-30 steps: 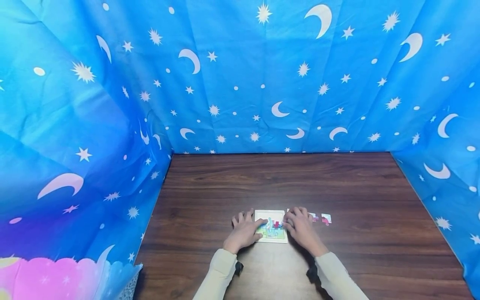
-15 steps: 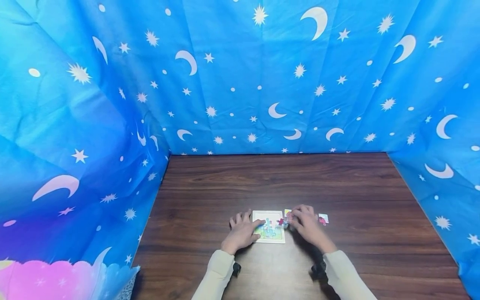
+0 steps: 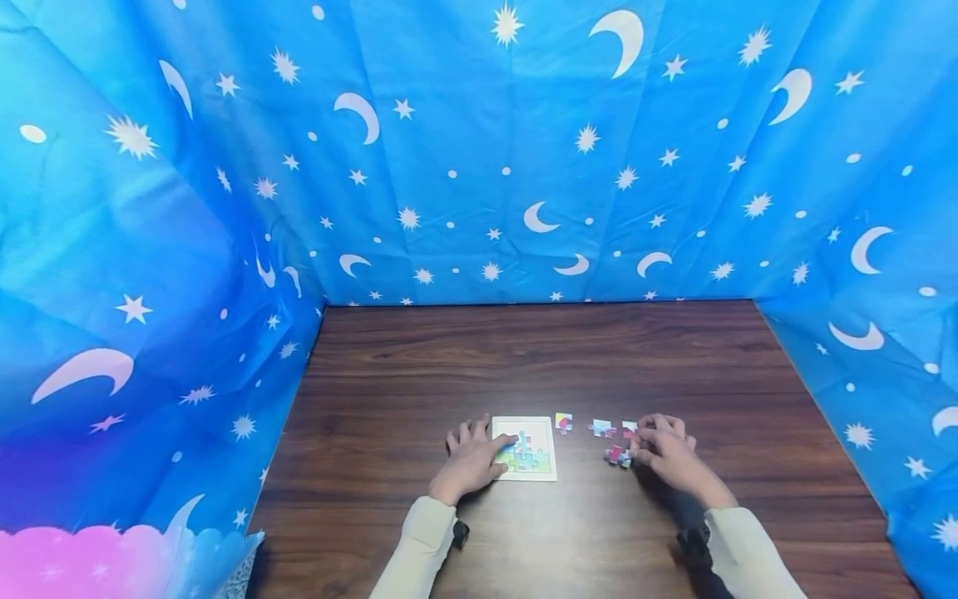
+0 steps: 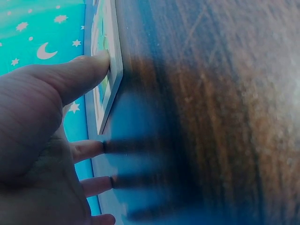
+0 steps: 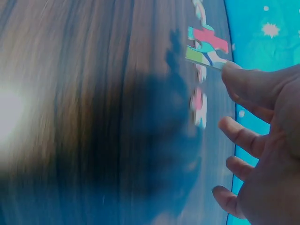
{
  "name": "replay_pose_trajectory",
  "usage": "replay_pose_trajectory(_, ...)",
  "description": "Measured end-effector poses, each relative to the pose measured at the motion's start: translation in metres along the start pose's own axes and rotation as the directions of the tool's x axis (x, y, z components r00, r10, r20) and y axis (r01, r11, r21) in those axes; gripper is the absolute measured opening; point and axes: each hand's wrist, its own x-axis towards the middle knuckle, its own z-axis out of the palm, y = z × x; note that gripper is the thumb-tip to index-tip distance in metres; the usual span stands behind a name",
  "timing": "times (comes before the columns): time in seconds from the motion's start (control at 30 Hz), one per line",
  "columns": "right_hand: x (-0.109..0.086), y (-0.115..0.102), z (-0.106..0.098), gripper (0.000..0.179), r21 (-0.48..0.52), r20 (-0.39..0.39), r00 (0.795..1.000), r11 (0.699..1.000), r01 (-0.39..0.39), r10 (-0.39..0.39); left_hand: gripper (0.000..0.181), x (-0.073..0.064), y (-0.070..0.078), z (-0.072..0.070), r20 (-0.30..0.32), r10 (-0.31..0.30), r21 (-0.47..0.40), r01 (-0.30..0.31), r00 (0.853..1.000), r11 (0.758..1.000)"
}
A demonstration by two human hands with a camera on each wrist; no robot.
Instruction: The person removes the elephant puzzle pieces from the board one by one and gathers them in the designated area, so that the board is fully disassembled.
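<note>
My left hand (image 3: 471, 462) lies at the left side of a small white-framed jigsaw puzzle board (image 3: 554, 466). Its thumb and index finger rest on the board, the other fingers spread on the table beyond the left edge. Colourful pieces fill the lower part of the frame; the upper part shows pale backing. Right of the board, my right hand (image 3: 674, 457) pinches a red, blue and green jigsaw piece (image 5: 208, 44) between thumb and index finger, its other fingers loosely bent. Whether this is one piece or two joined cannot be told.
Loose jigsaw pieces lie in a row right of the board: a yellow-and-pink one (image 3: 564, 423), a bluish one (image 3: 602, 428) and a red-and-white one (image 3: 629, 428) partly behind my right hand. A blue star-and-moon curtain (image 3: 464, 150) encloses the dark wooden table (image 3: 524, 358).
My right hand has moved right, from the board's right edge to beyond the loose pieces, bringing the red jigsaw piece off the board. My left hand stays on the board.
</note>
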Motion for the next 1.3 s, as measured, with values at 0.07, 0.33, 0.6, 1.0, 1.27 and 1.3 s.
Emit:
replay_pose_trajectory(0.07, -0.003, 0.006, -0.003, 0.021, -0.008, 0.021, 1.0, 1.0, 0.004, -0.004, 0.051, 0.0, 0.0, -0.001, 0.0, -0.001, -0.005, 0.001, 1.0, 1.0)
replay_pose_trajectory(0.33, -0.005, 0.026, -0.006, 0.026, -0.105, 0.027, 1.0, 0.994, 0.016, -0.013, 0.051, -0.002, 0.003, -0.003, 0.006, -0.005, -0.027, 0.005, 1.0, 1.0)
replay_pose_trajectory(0.6, 0.0, 0.028, 0.002, 0.025, -0.116, -0.014, 0.999, 0.993, -0.031, 0.029, 0.05, 0.001, 0.002, 0.0, 0.023, -0.028, -0.025, 0.028, 0.999, 0.999)
replay_pose_trajectory(1.0, 0.02, 0.0, 0.026, 0.013, -0.096, -0.135, 0.991, 0.995, -0.009, -0.004, 0.052, 0.001, -0.001, 0.004, 0.007, -0.012, -0.011, 0.012, 1.0, 1.0)
replay_pose_trajectory(1.27, 0.041, -0.035, 0.055, 0.016, -0.085, -0.133, 0.985, 0.991, 0.101, -0.112, 0.068, -0.003, 0.001, -0.001, -0.029, -0.022, -0.03, 0.021, 0.999, 0.999)
replay_pose_trajectory(1.3, 0.044, -0.041, 0.059, 0.016, -0.086, -0.134, 0.983, 0.989, 0.118, -0.129, 0.07, -0.003, 0.001, -0.002, -0.03, -0.03, -0.037, 0.029, 0.999, 0.999)
